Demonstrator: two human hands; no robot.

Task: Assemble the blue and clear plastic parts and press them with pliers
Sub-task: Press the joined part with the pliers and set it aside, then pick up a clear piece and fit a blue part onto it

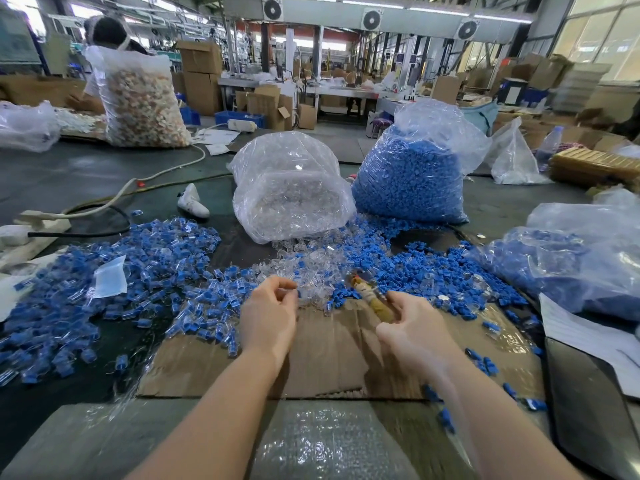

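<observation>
The left hand (pixel 268 308) is hovering at the edge of the pile of clear parts (pixel 304 268), fingers curled and pinching something small and clear — too blurred to name. The right hand (pixel 412 327) is gripping the pliers (pixel 372 299) by their wrapped handles, nose pointing toward the loose blue parts (pixel 398 268). Both are working over a sheet of cardboard (pixel 329 355). Behind are sitting a bag of clear parts (pixel 291 188) and a bag of blue parts (pixel 412 178) — no readable writing anywhere.

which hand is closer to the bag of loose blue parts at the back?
Right. The right hand, gripping the pliers, sits almost straight below the blue-parts bag. The left hand is farther left, under the clear-parts bag.
</observation>
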